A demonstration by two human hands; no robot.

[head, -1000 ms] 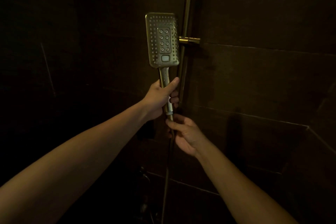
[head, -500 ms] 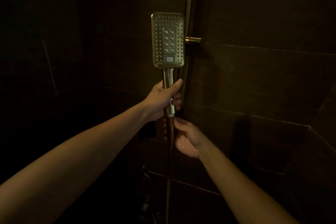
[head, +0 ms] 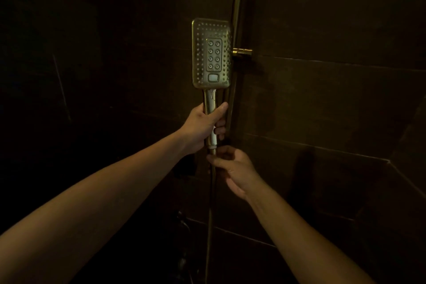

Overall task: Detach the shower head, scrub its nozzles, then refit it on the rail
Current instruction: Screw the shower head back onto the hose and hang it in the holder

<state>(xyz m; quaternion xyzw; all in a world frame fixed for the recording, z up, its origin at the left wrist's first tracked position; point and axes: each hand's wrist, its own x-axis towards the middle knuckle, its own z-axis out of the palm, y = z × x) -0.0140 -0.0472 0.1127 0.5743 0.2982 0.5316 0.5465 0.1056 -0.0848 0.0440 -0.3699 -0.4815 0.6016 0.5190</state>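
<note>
Clamped tight around the handle goes the left hand (head: 202,124), thumb laid across the front, fingers wrapped behind, holding the shower head (head: 211,53) upright with its nozzle face toward the camera. That rectangular head sits just off centre toward twelve o'clock, in front of the brass rail (head: 237,7) and overlapping its left edge; whether it touches the rail, I cannot tell. Directly at six o'clock from the left hand, the right hand (head: 232,173) pinches narrow on the hose (head: 210,226) right where it meets the handle's base. At three o'clock from the head, the rail's holder knob (head: 243,52) juts out over dark wall tiles (head: 322,99).
</note>
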